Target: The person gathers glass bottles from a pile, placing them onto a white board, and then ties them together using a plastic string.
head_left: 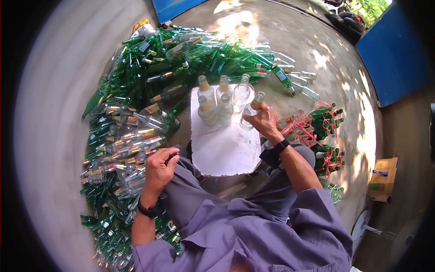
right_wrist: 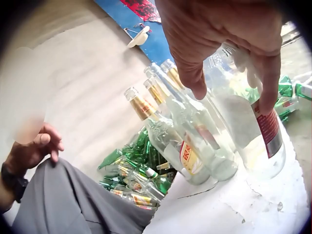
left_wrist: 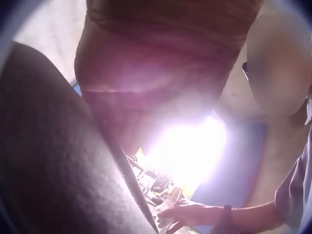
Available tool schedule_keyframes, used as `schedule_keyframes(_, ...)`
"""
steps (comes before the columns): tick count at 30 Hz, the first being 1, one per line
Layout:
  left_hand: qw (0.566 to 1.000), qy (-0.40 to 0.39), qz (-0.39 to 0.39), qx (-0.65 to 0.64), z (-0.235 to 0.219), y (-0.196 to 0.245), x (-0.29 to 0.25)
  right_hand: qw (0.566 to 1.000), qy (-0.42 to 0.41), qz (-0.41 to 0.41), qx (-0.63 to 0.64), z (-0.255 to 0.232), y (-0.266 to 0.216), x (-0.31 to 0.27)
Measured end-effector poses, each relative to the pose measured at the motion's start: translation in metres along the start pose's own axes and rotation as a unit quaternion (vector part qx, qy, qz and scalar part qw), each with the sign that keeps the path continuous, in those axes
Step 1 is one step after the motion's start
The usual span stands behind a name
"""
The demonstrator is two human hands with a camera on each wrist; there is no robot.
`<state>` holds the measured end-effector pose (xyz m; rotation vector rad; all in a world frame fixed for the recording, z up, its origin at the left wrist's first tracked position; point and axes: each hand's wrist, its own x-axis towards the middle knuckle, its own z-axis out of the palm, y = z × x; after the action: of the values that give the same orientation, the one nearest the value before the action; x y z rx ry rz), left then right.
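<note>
My right hand (head_left: 265,121) grips a clear glass bottle (head_left: 259,98) with gold foil at its neck, at the right edge of a white board (head_left: 226,156). The right wrist view shows thumb and fingers spread around the bottle's upper body, above a red label (right_wrist: 269,129), its base at the board. Several other clear bottles (head_left: 224,109) stand upright in a cluster to its left, some gold-necked, one with a yellow and red label (right_wrist: 191,158). My left hand (head_left: 159,170) rests by the left knee, fingers loosely curled, holding nothing.
A large heap of green and clear bottles (head_left: 136,81) lies along the left and behind the board. Bundles of bottles tied with pink string (head_left: 301,127) stand at the right. A cardboard box (head_left: 382,181) sits further right, near a blue panel (head_left: 394,59).
</note>
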<state>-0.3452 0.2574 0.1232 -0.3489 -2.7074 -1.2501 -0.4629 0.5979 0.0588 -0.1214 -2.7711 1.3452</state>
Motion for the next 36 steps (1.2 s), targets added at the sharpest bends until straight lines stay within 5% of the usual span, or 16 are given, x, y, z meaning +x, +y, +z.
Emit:
schedule_keyframes(5, 0.989, -0.017, -0.106, -0.099, -0.005, -0.008, 0.003, 1.000, 0.018, 0.012, -0.012, 0.018, 0.010, 0.019)
schedule_keyframes(11, 0.997, -0.011, -0.067, -0.046, -0.006, -0.005, 0.005, 0.998, 0.035, 0.016, 0.041, 0.060, 0.049, 0.033)
schedule_keyframes(36, 0.995, 0.001, -0.065, -0.075, -0.007, -0.010, -0.005, 1.000, -0.008, 0.011, 0.002, 0.063, 0.055, 0.021)
